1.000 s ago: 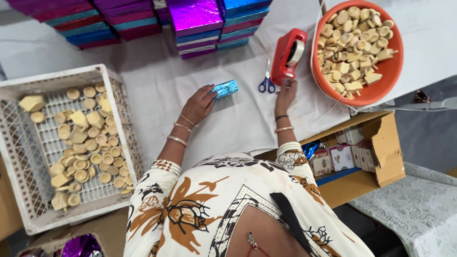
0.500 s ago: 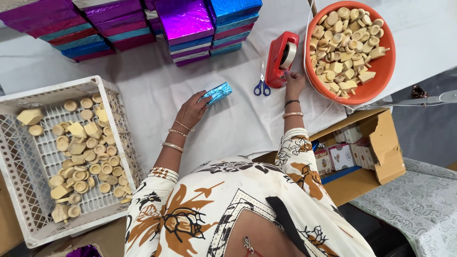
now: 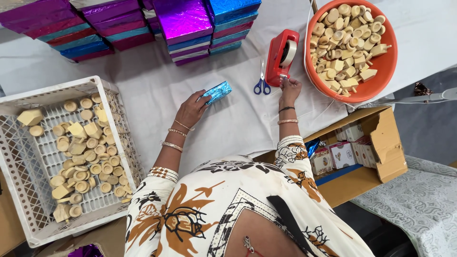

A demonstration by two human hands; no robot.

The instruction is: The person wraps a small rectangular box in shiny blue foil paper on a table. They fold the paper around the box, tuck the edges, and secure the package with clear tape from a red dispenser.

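Centrally, on the white-covered table (image 3: 143, 90), the left hand (image 3: 190, 110) presses a small blue foil-wrapped box (image 3: 216, 92) flat, fingers closed over its near end. Stacked purple, blue and red foil boxes (image 3: 183, 24) line the far edge, cut off by the frame. The right hand (image 3: 290, 89), arm outstretched, pinches the tape end at the red tape dispenser (image 3: 281, 56); the fingertips are hard to make out. Blue scissors (image 3: 262, 81) lie just beside it.
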